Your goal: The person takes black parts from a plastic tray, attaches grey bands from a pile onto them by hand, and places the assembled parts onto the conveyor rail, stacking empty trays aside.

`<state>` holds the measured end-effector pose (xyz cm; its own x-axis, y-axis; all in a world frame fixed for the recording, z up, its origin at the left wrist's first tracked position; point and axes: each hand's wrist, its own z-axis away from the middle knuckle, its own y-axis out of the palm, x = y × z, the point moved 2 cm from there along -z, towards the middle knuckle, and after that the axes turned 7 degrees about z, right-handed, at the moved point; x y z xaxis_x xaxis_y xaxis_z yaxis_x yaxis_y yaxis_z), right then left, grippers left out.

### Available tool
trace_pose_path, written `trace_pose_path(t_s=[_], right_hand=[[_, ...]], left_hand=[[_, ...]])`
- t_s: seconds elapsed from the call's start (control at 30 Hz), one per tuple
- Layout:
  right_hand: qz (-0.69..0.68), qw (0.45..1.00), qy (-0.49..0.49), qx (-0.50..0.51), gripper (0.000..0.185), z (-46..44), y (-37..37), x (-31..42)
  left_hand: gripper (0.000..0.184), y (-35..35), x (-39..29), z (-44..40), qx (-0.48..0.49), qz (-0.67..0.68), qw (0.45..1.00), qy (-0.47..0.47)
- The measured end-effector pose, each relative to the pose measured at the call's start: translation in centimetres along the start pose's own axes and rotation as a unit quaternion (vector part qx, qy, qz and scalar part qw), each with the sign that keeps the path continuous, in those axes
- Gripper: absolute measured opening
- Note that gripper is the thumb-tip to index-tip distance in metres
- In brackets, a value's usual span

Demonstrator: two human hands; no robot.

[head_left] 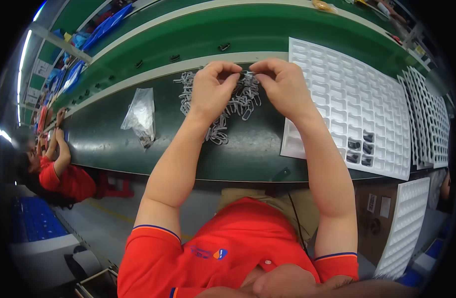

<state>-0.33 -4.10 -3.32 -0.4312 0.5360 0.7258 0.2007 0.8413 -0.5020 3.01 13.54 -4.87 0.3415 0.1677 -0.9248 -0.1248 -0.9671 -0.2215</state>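
Observation:
Both my hands are raised over a pile of grey looped parts (247,102) on the dark green table (213,161). My left hand (215,85) is pinched at the pile's upper edge. Facing it, my right hand (282,84) also has thumb and forefinger together. Between the two pinches is a small dark and grey piece, too small to make out clearly. Part of the pile lies hidden behind my left hand and wrist.
A clear plastic bag (140,116) lies left of the pile. At right is a white compartment tray (357,99) with several black parts (367,148); more trays (426,116) stand beyond. Small black pieces (224,47) sit on the green strip. A co-worker (64,174) is at far left.

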Motion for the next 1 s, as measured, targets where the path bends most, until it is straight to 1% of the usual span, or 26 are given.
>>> trace_pose_path(t_s=[0.07,0.13,0.23,0.33,0.5,0.63,0.73,0.87,1.0], right_hand=[[-0.041,0.996,0.080,-0.017,0.016,0.13,-0.29,-0.34],[-0.040,0.997,0.064,-0.008,0.016,0.13,-0.51,-0.37],[-0.046,0.998,0.033,0.015,0.016,0.23,-0.30,-0.32],[0.096,0.995,0.011,0.020,0.017,0.51,0.38,-0.89],[0.079,0.996,0.018,0.025,0.015,0.22,-0.22,-0.43],[0.119,0.992,-0.002,0.032,0.012,0.23,-0.37,-0.45],[0.120,0.988,0.058,0.084,0.008,0.28,-0.40,-0.23],[0.148,0.984,0.007,0.100,0.008,0.57,-0.01,-0.22],[0.138,0.987,0.003,0.077,0.011,0.43,-0.04,-0.03]], left_hand=[[0.012,0.10,-0.28,0.29,0.003,0.008,1.000,-0.007],[0.012,0.53,-0.55,0.34,0.021,0.018,0.999,-0.022],[0.012,0.79,-0.64,0.41,0.026,0.001,1.000,-0.004],[0.012,0.75,-0.23,0.42,0.022,-0.013,1.000,0.009],[0.012,0.32,-0.33,0.35,-0.002,-0.028,0.999,0.015],[0.011,0.20,-0.21,0.19,-0.003,-0.042,0.999,0.019],[0.011,0.37,-0.04,0.16,-0.004,-0.045,0.999,0.025],[0.011,-0.04,-0.22,0.18,-0.016,-0.045,0.999,0.026],[0.013,0.15,-0.23,0.09,-0.015,-0.015,1.000,0.008]])
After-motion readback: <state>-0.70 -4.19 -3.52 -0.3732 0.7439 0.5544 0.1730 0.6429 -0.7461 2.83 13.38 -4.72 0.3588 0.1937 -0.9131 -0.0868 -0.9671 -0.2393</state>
